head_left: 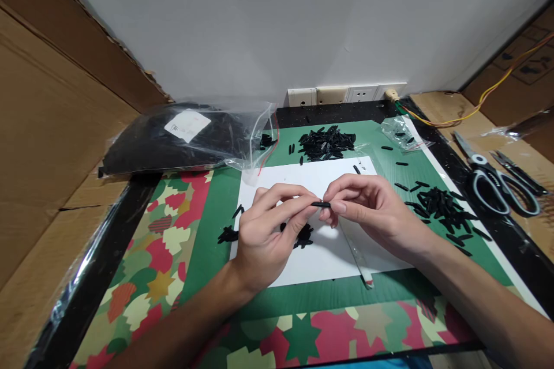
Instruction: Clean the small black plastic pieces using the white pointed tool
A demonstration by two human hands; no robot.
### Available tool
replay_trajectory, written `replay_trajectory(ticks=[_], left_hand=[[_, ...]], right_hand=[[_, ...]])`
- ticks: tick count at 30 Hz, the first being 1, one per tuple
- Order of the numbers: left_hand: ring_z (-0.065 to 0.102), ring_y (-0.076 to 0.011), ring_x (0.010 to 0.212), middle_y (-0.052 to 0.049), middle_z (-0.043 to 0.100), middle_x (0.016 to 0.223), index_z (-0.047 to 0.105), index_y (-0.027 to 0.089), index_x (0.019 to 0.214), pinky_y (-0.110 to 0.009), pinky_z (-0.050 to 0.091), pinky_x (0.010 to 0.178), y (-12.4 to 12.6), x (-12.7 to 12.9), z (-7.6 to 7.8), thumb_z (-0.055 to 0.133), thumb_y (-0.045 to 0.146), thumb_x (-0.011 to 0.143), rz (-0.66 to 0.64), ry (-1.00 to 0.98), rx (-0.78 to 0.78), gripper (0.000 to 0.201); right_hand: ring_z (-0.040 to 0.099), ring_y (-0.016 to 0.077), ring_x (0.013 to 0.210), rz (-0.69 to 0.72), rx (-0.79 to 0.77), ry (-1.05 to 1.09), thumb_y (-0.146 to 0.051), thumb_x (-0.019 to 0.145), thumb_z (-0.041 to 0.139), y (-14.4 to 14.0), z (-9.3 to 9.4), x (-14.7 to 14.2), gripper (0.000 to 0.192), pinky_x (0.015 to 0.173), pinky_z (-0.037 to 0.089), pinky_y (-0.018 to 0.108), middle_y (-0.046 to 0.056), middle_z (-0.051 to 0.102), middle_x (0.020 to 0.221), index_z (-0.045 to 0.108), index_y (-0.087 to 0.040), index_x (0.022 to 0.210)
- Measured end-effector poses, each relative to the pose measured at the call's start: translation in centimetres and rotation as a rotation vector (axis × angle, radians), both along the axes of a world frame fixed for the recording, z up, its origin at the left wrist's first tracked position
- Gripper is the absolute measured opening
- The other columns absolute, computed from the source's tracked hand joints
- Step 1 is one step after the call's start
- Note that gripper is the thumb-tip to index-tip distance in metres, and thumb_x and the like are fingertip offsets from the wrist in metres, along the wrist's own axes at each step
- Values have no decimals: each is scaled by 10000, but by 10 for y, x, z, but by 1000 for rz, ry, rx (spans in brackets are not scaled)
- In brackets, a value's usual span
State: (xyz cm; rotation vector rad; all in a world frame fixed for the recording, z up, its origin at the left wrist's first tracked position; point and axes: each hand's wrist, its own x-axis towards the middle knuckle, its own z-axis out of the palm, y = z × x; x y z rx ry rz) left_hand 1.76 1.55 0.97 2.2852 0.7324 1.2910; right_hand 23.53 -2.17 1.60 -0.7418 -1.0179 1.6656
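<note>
Between my two hands, above the white paper (333, 259), is a small slim black piece (321, 204). The thumb and fingertips of my left hand (272, 228) pinch one end of it. My right hand (372, 207) pinches the other end. A small pile of similar black pieces (305, 235) lies on the paper, partly hidden behind my left hand. Another little group (228, 234) sits left of that hand. Below my right hand a thin clear tube-like item with a reddish tip (367, 278) rests across the paper.
Larger piles of black pieces lie at the back (328, 143) and at the right (439, 204). A bulging zip bag (173, 138) stands at the back left. Grey-handled scissors (493, 187) and small pliers-like cutters (519, 173) lie far right. Wall sockets (331, 95) hold a plugged cord.
</note>
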Motion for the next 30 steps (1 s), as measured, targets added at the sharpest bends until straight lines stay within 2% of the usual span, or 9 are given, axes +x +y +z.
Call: replay_trajectory(ticks=[14, 19, 24, 30], left_hand=[[750, -175, 979, -41, 794, 1043, 777, 202, 1087, -347, 517, 829, -1, 1, 3, 733, 46, 995, -4, 36, 46, 186], [756, -175, 984, -41, 805, 1034, 781, 184, 1068, -351, 503, 831, -2, 2, 6, 737, 55, 994, -18, 41, 43, 155], [751, -175, 990, -47, 800, 1041, 788, 178, 1054, -359, 503, 845, -3, 3, 6, 729, 65, 1000, -21, 27, -2, 139], [750, -171, 965, -47, 799, 1089, 777, 202, 1144, -356, 496, 837, -2, -1, 3, 732, 78, 1003, -9, 39, 53, 193]], right_hand=[[791, 163, 703, -104, 44, -209, -314, 889, 912, -2, 6, -4, 164, 718, 672, 263, 69, 852, 829, 850, -177, 954], [795, 140, 699, -117, 67, -215, -241, 887, 903, -3, 5, -4, 95, 714, 662, 209, 47, 848, 810, 850, -178, 934], [816, 174, 704, -99, 54, -183, -220, 906, 871, -5, 0, -2, 77, 716, 698, 264, 71, 859, 846, 852, -171, 963], [812, 193, 681, -124, 84, -220, -320, 875, 921, -1, 0, -1, 172, 688, 710, 306, 80, 854, 828, 859, -179, 953]])
